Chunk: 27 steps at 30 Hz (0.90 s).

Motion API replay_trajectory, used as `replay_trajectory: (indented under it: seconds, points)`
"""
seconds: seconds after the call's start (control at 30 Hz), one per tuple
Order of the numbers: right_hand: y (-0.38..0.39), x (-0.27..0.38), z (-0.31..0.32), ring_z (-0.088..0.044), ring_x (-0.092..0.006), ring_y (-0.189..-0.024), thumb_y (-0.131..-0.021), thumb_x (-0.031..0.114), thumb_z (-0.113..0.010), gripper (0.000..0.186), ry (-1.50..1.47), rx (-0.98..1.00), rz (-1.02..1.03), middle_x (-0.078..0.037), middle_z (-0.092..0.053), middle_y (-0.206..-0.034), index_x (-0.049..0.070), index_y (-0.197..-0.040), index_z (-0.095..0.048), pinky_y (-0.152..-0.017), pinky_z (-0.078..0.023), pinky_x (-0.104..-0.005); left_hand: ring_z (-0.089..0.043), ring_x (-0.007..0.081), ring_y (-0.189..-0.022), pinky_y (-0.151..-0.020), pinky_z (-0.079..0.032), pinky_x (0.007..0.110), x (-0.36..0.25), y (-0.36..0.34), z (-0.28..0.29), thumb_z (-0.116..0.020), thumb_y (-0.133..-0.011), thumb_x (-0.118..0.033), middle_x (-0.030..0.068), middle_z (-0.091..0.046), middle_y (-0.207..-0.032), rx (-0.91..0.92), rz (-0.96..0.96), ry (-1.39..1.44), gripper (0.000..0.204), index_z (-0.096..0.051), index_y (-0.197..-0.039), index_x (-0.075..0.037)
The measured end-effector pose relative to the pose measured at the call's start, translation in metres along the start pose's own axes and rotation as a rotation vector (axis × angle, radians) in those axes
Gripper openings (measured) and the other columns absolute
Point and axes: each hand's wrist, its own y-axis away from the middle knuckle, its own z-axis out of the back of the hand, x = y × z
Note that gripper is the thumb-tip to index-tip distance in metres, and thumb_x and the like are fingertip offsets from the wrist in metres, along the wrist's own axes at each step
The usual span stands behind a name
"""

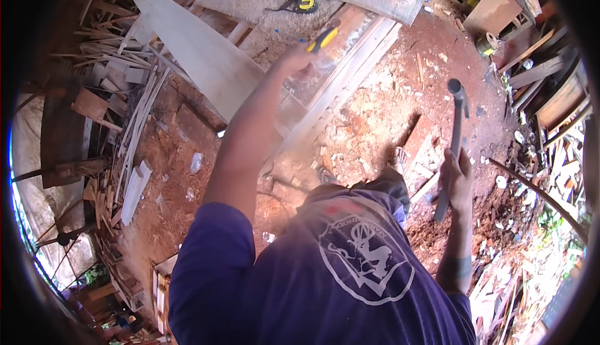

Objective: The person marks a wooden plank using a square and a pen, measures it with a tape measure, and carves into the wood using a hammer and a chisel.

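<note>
One hammer (458, 120) is clasped in the right grip (461, 170), its head extending forward; one yellow-and-black tool (322, 40) is pinched in the left grip (297, 59), jutting forward; one tape measure (306, 4) lies beyond.

Head view: left of two side-by-side fisheyes on the person's head, upright, unmirrored. Faces steeply down past the chest. Shirt (337, 251) very near, filling the lower middle, closer to lens than the fingers of either hand. Left hand (299, 58) above centre, right hand (458, 170) lower and to the right. Ground (369, 129) seen from above between both hands' fingers, farther off. Wide field: wood strips (139, 123) well left of the left fingers bow along the curve; corners black.
</note>
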Motion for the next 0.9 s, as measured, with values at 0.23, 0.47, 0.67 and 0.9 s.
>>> replay_trajectory:
  seconds: [0.23,0.47,0.67,0.9]
  points:
    - [-0.018,-0.02,-0.003,-0.043,-0.0055,-0.043,-0.107,0.026,-0.053,0.02,-0.167,-0.025,0.021,0.004,-0.047,-0.059,0.007,-0.1,-0.057,-0.038,-0.034,-0.0235,-0.026,0.0055,-0.045,-0.042,-0.024,0.025,-0.008,0.17,0.026,-0.063,-0.104,-0.037,-0.0081,-0.03,-0.06,-0.364,-0.383,0.558,0.029,-0.053,-0.091,-0.012]
    - [-0.027,0.031,-0.073,-0.041,-0.0063,-0.039,-0.107,0.027,-0.056,0.022,-0.195,0.197,0.162,0.003,-0.047,-0.057,0.007,-0.098,-0.053,-0.036,-0.033,-0.0232,-0.024,0.0066,-0.046,-0.045,-0.021,0.028,0.045,0.174,0.009,-0.062,-0.105,-0.034,-0.0083,-0.024,-0.055,-0.534,-0.526,0.757,0.051,-0.034,-0.066,-0.018]
    - [-0.007,0.056,-0.101,-0.045,-0.0048,-0.045,-0.103,0.031,-0.063,0.027,-0.116,0.3,0.205,0.004,-0.047,-0.059,0.006,-0.096,-0.056,-0.041,-0.037,-0.0236,-0.025,0.006,-0.047,-0.047,-0.022,0.027,0.043,0.17,0.005,-0.061,-0.106,-0.035,-0.0081,-0.025,-0.057,-0.621,-0.605,0.807,0.052,-0.031,-0.068,-0.017]
    - [-0.005,0.054,-0.111,-0.045,-0.0049,-0.045,-0.103,0.031,-0.062,0.028,-0.09,0.324,0.23,0.004,-0.048,-0.058,0.005,-0.097,-0.056,-0.04,-0.036,-0.0238,-0.026,0.006,-0.045,-0.046,-0.022,0.028,0.059,0.166,0.004,-0.061,-0.106,-0.034,-0.0075,-0.027,-0.054,-0.678,-0.666,0.662,0.05,-0.032,-0.069,-0.016]
